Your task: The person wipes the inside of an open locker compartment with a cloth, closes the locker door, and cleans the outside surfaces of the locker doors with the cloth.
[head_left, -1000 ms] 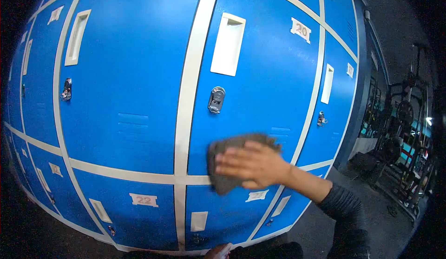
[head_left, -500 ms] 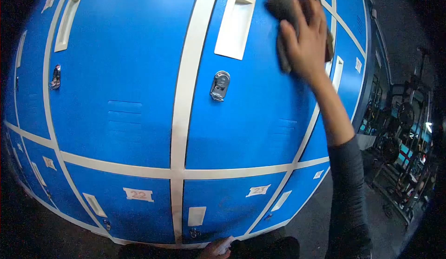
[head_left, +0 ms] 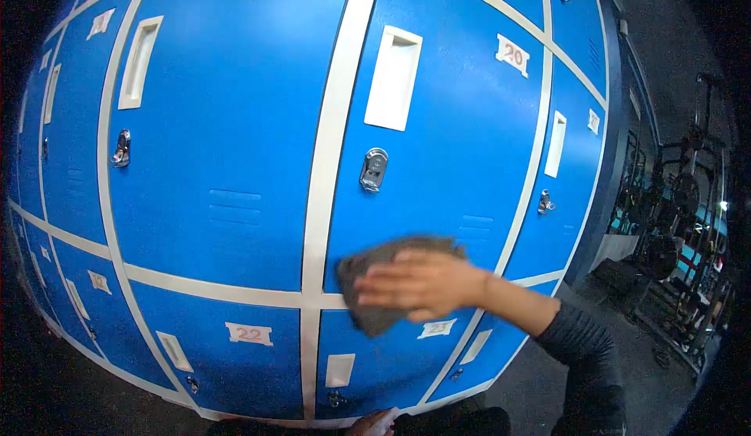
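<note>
My right hand (head_left: 422,286) holds a dark grey cloth (head_left: 369,262) flat against the lockers. The cloth lies over the lower edge of the blue door (head_left: 454,138) marked 20 and the top of the door (head_left: 391,358) marked 23, covering part of the white frame between them. My fingers are slightly blurred. Above the cloth are a metal lock hasp (head_left: 374,170) and a white recessed handle (head_left: 393,77). Low at the bottom edge, my left hand (head_left: 374,423) shows only in part, near my dark-clothed legs; its grip is unclear.
More blue lockers with white frames, handles and hasps stand on both sides, including the doors marked 19 (head_left: 235,123) and 22 (head_left: 227,373). Gym equipment (head_left: 673,232) stands at the right on a dark floor (head_left: 540,381).
My right hand has swept the cloth from the upper right of door 20 down and left to its lower edge, uncovering the 20 label. The view has tilted slightly upward.
</note>
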`<state>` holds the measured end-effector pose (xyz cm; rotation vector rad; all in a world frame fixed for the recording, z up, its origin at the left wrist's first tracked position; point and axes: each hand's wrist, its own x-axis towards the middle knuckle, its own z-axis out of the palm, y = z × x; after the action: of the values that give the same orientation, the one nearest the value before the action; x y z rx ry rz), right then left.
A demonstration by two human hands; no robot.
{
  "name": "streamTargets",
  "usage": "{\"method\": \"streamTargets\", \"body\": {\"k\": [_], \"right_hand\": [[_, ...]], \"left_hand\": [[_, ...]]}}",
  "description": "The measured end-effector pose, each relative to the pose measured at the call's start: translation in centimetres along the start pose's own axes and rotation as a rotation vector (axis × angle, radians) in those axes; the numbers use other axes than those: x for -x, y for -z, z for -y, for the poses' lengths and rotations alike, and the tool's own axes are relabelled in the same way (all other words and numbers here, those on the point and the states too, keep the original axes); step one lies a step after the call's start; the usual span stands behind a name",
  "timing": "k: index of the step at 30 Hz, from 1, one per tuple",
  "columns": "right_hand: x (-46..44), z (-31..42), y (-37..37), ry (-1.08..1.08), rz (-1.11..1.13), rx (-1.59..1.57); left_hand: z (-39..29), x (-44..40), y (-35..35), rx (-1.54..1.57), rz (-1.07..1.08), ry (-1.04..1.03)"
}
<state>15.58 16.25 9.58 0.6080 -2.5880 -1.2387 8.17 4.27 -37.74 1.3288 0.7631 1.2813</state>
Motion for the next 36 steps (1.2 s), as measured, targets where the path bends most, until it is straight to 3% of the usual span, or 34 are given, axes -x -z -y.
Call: {"method": "streamTargets", "body": {"k": [1, 5, 7, 10, 12, 14, 16, 17, 20, 23, 26, 30, 31, 33, 35, 36], "right_hand": [[0.2, -2.0, 1.4, -0.055, 0.011, -0.097], [0.9, -10.4, 8.2, -0.356, -0.425, 0.302], [0.8, -15.1, 10.7, -0.445, -0.571, 0.439], [0.0, -22.1, 13.4, -0.475, -0.746, 0.514], [-1.3, -22.0, 14.8, -0.678, -0.746, 0.473], [-2.5, -21.2, 14.5, -0.802, -0.75, 0.472], [-3.2, -19.4, 13.5, -0.846, -0.762, 0.521], [-2.4, -20.4, 11.7, -0.651, -0.791, 0.627], [-3.0, -12.6, 8.4, -0.669, -0.669, 0.469], [-1.5, -5.2, 4.1, -0.669, -0.463, 0.276], [1.3, 1.3, -1.0, -0.421, -0.2, 0.145], [3.8, 1.9, -2.0, 0.036, -0.039, 0.145], [3.8, 0.2, -0.9, 0.036, -0.03, 0.082], [3.5, -3.4, 1.6, -0.17, -0.09, 0.067], [2.0, -7.0, 5.1, -0.345, -0.33, 0.232], [1.2, -9.0, 6.5, -0.405, -0.417, 0.305]], "left_hand": [[-1.8, 0.3, -0.3, 0.004, -0.011, 0.008], [-6.3, 0.7, -1.6, 0.045, -0.043, 0.048], [1.8, -1.1, 0.0, -0.022, -0.026, -0.144], [6.9, -2.7, 1.3, -0.184, -0.007, -0.339], [6.0, -2.1, 1.1, -0.106, 0.017, -0.239], [-1.5, -0.7, -0.2, 0.177, 0.057, 0.055], [-3.2, -0.3, 0.0, -0.016, 0.021, 0.089], [-4.1, -0.2, -0.1, -0.114, 0.002, 0.104], [-9.7, 0.8, -2.7, 0.151, -0.14, 0.11], [0.7, -1.3, 0.0, -0.433, -0.12, -0.419], [-2.4, 0.3, -1.7, 0.049, -0.141, 0.0], [-3.4, 0.4, -1.4, -0.027, -0.063, 0.003], [-4.9, 0.5, -1.7, 0.007, -0.042, 0.034], [-5.6, 0.6, -1.5, -0.028, -0.013, 0.069], [-5.3, 0.4, -1.0, -0.167, 0.007, 0.072], [-5.2, 0.4, -1.0, 0.111, -0.034, 0.169]]}}
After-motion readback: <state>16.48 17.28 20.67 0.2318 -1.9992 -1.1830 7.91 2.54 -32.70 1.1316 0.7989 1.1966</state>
